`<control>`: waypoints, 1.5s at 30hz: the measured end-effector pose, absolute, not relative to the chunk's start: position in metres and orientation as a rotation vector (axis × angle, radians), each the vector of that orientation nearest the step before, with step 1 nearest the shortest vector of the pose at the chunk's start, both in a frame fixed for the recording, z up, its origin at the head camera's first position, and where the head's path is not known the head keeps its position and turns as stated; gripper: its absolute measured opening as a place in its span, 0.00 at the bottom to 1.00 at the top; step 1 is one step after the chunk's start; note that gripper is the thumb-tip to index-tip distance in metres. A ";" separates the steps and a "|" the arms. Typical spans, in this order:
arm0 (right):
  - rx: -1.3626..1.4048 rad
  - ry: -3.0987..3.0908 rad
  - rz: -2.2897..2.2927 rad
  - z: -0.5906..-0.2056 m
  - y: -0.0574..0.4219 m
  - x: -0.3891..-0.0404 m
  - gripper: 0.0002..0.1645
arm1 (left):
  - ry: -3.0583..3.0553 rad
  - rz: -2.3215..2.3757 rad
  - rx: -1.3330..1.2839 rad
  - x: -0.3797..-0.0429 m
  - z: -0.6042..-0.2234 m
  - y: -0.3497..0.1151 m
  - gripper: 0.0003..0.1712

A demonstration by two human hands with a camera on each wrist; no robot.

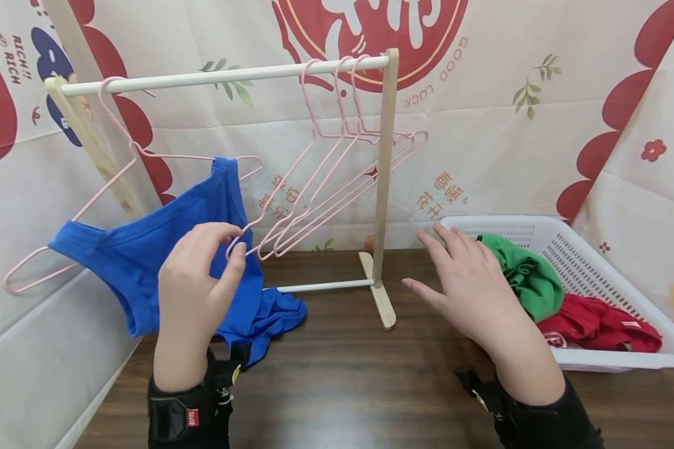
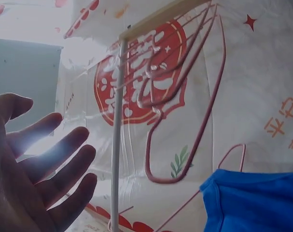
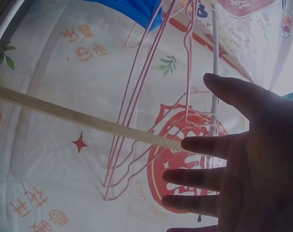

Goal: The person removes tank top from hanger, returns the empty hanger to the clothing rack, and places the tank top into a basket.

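Note:
A blue sleeveless top (image 1: 140,268) hangs by its shoulder straps from a pink hanger (image 1: 171,155) at the rack's left end, its lower part bunched on the table. My left hand (image 1: 193,280) is in front of this top, thumb and fingers apart. In the head view its fingertips overlap the lower corner of one of three bare pink hangers (image 1: 309,181); the left wrist view shows the fingers spread with nothing between them. My right hand (image 1: 477,287) hovers left of the white basket (image 1: 629,360), palm down, fingers extended and holding nothing.
The rack has a white top rail (image 1: 219,78), a wooden right post (image 1: 385,168) and a foot (image 1: 379,299) on the brown table (image 1: 342,386). Inside the basket lie a green garment (image 1: 530,280) and a red garment (image 1: 601,324). A printed cloth (image 1: 500,156) hangs behind.

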State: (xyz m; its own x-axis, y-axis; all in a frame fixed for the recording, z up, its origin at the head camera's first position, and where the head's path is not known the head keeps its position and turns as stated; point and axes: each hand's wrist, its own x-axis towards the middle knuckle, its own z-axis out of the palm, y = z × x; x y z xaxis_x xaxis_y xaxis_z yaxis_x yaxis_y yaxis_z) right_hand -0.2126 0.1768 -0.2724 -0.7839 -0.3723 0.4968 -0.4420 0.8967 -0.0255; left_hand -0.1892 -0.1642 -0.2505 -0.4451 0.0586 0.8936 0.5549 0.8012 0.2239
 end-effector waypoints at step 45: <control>0.689 -2.640 0.199 -0.276 0.175 -0.210 0.43 | -1.818 -0.496 0.283 -0.212 -0.264 -0.239 0.21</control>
